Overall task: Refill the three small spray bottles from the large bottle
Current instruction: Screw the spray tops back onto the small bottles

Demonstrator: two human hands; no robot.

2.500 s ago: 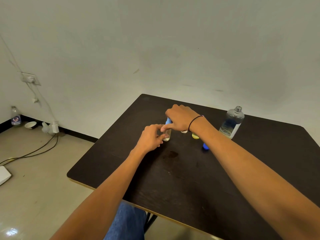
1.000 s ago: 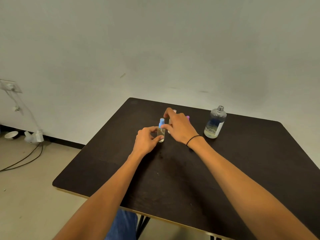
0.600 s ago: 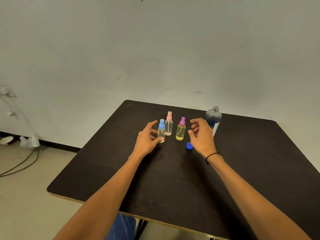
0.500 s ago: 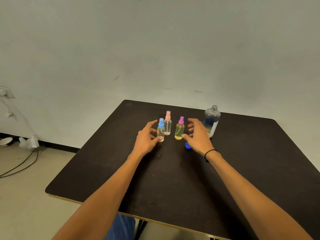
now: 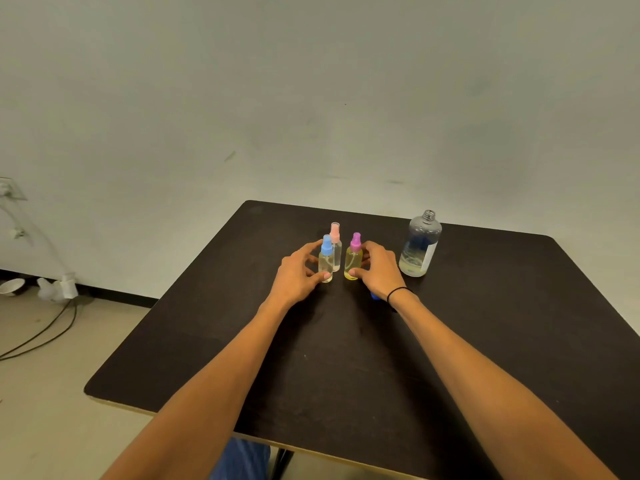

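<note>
A strip of blue denim (image 5: 242,459) is seen at 6 o'clock, below the near edge of the dark table (image 5: 346,375). Two bare forearms are stretched from the bottom of the view toward the table's middle. A thin black band (image 5: 398,292) is worn on the right wrist, and a small blue cap (image 5: 374,296) is partly hidden on the tabletop just beside it.

The left hand (image 5: 294,275) is placed at 9 o'clock of the bottle group, its thumb laid against the base of the blue-capped spray bottle (image 5: 326,258) and its fingers curved round the far side, so that this bottle is grasped loosely. The right hand (image 5: 379,268) is set at 3 o'clock of the group, with the thumb tip pressed at the foot of the purple-capped spray bottle (image 5: 353,257), which is filled with yellow liquid, and the fingers curled behind it, so it is held as well. The pink-capped spray bottle (image 5: 335,245) is stood upright just behind, between the other two, at 12 o'clock of the group; contact with either hand cannot be told.

Farther off, at 2 o'clock from the hands, the large bottle (image 5: 419,244) is stood upright and uncapped, with liquid low in it.

At 9 o'clock, beyond the table on the floor, cables (image 5: 41,334) and a small white bowl (image 5: 12,286) are seen along the wall (image 5: 311,98).
</note>
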